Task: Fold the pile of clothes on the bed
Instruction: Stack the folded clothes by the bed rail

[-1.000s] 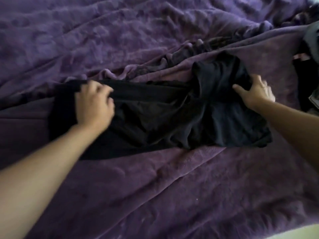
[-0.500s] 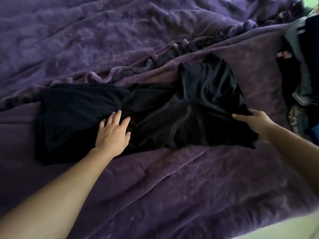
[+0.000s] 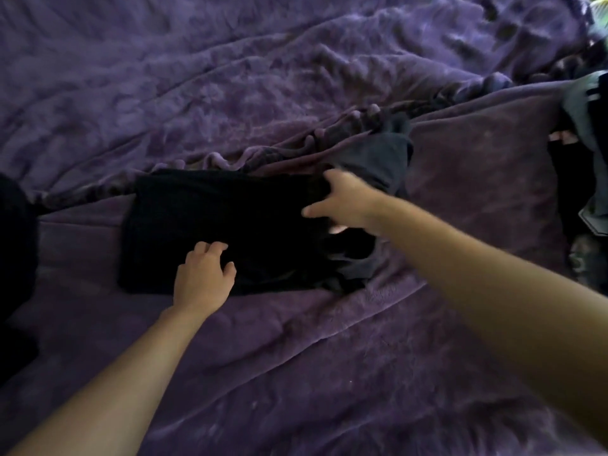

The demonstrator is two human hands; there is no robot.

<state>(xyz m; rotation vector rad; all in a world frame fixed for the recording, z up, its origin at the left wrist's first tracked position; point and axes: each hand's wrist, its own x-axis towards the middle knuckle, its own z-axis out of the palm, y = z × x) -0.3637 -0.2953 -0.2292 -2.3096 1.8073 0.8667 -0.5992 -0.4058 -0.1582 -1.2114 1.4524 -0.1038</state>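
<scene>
I have both bare hands on a black, soft-knit garment (image 3: pixel 210 225) that lies flat across the rumpled purple plush blanket (image 3: pixel 296 77) covering the bed, roughly in the middle of my view. My left hand (image 3: pixel 203 280) rests palm down on the garment's near edge, fingers (image 3: pixel 210 253) loosely spread and pressing the cloth, gripping nothing. My right hand (image 3: pixel 345 205) reaches over the garment's right end, where the fabric is bunched and partly lifted; its thumb and fingers are curled into the cloth there, closed on a fold of it. Motion blur softens that raised part, which looks greyer than the rest. At the right edge, well apart from the garment, sits a heap of 2 or more dark and grey clothes (image 3: pixel 589 133).
</scene>
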